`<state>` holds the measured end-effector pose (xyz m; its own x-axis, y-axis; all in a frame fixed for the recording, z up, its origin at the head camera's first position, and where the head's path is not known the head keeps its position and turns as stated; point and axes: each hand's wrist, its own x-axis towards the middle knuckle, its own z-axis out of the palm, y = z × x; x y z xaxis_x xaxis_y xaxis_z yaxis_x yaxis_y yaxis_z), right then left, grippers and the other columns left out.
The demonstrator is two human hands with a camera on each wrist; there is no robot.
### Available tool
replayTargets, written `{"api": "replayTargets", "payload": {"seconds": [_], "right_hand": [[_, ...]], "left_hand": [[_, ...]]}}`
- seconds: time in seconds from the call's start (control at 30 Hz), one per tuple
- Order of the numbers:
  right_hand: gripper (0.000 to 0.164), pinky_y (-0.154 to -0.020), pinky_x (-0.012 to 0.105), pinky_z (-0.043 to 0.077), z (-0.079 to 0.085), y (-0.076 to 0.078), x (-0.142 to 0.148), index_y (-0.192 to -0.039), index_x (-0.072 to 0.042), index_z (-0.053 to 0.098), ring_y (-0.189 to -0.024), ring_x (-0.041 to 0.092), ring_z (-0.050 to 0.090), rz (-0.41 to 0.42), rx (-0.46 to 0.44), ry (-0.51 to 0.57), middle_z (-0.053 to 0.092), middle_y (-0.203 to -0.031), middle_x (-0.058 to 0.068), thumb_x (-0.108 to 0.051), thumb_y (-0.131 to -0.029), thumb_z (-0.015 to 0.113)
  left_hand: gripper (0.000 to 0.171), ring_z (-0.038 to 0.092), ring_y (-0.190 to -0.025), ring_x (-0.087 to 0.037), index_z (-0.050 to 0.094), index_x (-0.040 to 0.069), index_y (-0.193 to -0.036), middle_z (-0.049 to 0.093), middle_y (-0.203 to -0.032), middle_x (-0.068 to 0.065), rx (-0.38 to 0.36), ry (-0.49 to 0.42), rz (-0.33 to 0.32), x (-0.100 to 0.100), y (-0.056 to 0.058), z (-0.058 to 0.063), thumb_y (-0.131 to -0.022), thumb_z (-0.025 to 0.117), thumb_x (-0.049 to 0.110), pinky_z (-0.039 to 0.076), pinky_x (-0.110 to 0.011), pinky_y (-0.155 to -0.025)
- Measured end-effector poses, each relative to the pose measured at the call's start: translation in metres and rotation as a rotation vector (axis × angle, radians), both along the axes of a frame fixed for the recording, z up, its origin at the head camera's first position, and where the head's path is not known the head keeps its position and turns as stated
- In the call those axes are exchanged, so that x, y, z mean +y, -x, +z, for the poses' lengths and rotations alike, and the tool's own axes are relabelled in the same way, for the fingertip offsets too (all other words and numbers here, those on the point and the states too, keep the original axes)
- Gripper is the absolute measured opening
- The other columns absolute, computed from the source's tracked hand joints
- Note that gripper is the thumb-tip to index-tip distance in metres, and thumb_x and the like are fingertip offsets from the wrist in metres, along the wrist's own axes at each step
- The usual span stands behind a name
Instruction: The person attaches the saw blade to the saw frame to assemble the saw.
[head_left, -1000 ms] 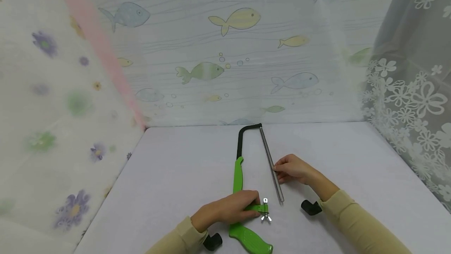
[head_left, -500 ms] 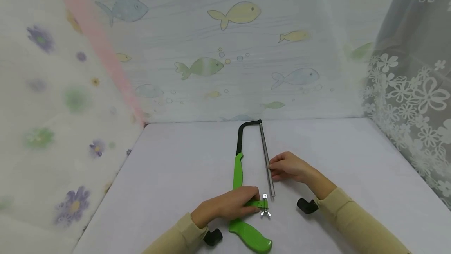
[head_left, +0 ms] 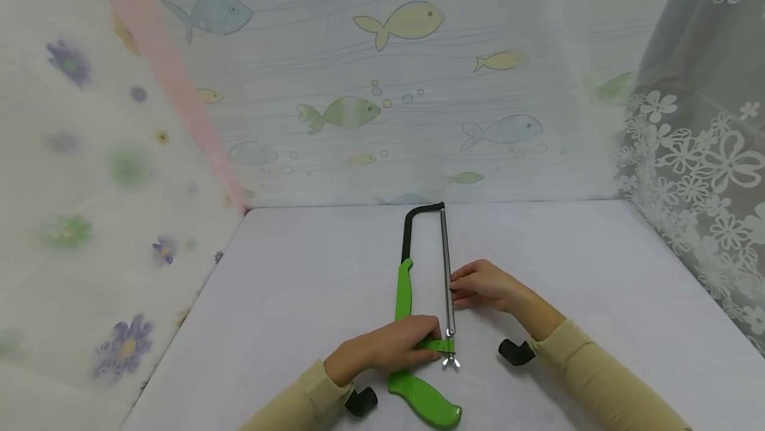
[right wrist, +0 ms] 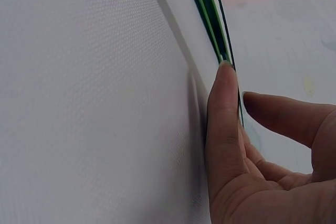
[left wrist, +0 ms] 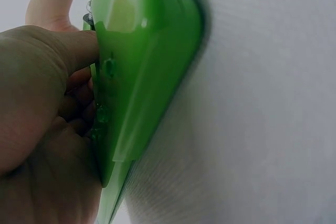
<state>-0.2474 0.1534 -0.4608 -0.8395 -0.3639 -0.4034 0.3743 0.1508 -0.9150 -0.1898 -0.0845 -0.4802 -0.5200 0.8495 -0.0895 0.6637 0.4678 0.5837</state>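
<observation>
While the saw [head_left: 404, 295] lies on the white surface [head_left: 299, 271] with its green handle [head_left: 425, 403] toward the person, its frame is gripped by the left hand [head_left: 397, 346] where the short green crosspiece [head_left: 447, 346] branches off; in the left wrist view, the thumb is seen pressed against the green side. The thin grey blade [head_left: 446, 265] is held by the right hand [head_left: 487, 285] between thumb and fingers, about midway along its length and from the right side. The blade's far end is met by the tip of the black arm [head_left: 408, 235], and its near end is placed at the metal pin of the crosspiece; whether it is hooked there cannot be told. Below the pin, a wing nut [head_left: 451, 362] is carried. Both arms are covered by beige sleeves [head_left: 603, 371], and a black device [head_left: 361, 402] is worn at each wrist. The surface is bordered at the back by a fish-patterned curtain [head_left: 370, 62], at the left by flowered cloth [head_left: 72, 172], and at the right by lace [head_left: 705, 165].
</observation>
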Motion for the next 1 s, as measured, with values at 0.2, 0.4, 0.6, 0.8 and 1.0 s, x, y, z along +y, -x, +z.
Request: {"api": "replayTargets", "payload": {"seconds": [0.2,0.4,0.6,0.8,1.0], "right_hand": [[0.031,-0.079,0.033,0.059,0.001,0.0,-0.001,-0.125,0.016,0.053,-0.083,0.018,0.069,0.005,-0.007,0.002,0.066,-0.095,0.012,0.0,-0.099,0.06],[0.031,-0.08,0.034,0.059,0.0,0.002,-0.001,-0.126,0.016,0.053,-0.083,0.018,0.068,0.006,-0.006,0.001,0.065,-0.095,0.012,0.001,-0.1,0.059],[0.029,-0.079,0.035,0.059,-0.001,0.002,-0.001,-0.123,0.016,0.055,-0.083,0.019,0.069,0.025,0.037,-0.038,0.065,-0.096,0.013,0.002,-0.099,0.059],[0.025,-0.078,0.037,0.06,0.002,-0.005,0.001,-0.116,0.015,0.06,-0.083,0.022,0.071,0.081,0.163,-0.143,0.07,-0.094,0.016,-0.002,-0.098,0.062],[0.023,-0.072,0.036,0.057,0.01,-0.019,0.005,-0.111,0.009,0.064,-0.081,0.021,0.069,0.161,0.29,-0.281,0.071,-0.092,0.013,-0.01,-0.097,0.065]], "left_hand": [[0.012,0.051,-0.088,0.002,0.057,0.016,-0.106,0.057,-0.097,0.014,0.006,-0.003,-0.006,0.0,0.001,-0.001,-0.104,0.062,0.027,0.045,-0.017,-0.081],[0.012,0.051,-0.088,0.002,0.057,0.017,-0.106,0.057,-0.098,0.014,0.003,0.0,-0.005,0.0,0.002,-0.001,-0.104,0.062,0.027,0.045,-0.017,-0.081],[0.011,0.051,-0.088,0.002,0.057,0.017,-0.106,0.057,-0.097,0.014,0.012,-0.004,-0.009,0.0,0.003,-0.001,-0.104,0.062,0.026,0.045,-0.017,-0.082],[0.011,0.051,-0.088,0.001,0.057,0.017,-0.106,0.057,-0.097,0.014,0.019,-0.006,-0.017,0.0,0.003,-0.001,-0.104,0.062,0.026,0.044,-0.016,-0.081],[0.011,0.051,-0.087,0.002,0.057,0.017,-0.105,0.057,-0.096,0.014,0.015,-0.004,-0.011,0.0,0.002,-0.002,-0.104,0.063,0.026,0.045,-0.016,-0.08]]}}
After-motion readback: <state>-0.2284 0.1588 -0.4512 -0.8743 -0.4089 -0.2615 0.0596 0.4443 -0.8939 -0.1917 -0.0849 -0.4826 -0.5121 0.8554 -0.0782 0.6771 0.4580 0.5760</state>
